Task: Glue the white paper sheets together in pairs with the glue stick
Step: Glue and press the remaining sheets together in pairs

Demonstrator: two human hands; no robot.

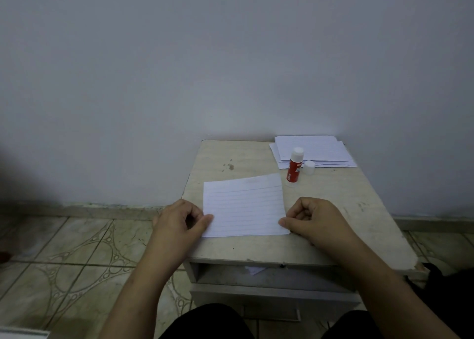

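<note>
Left hand [179, 219], right hand [311, 219] pinch lined sheet [245, 206].

I note a lined white sheet [245, 206] flat at table centre. At its 1 o'clock the red glue stick [294, 168] stands upright, uncapped, white cap [309, 167] just beside; paper stack [314, 151] behind it.

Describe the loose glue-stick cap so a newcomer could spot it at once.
Start at the small table against the wall and find the paper stack at its far right corner. Just in front stands the red glue stick; the cap is the short, all-white cylinder to its right.
</note>
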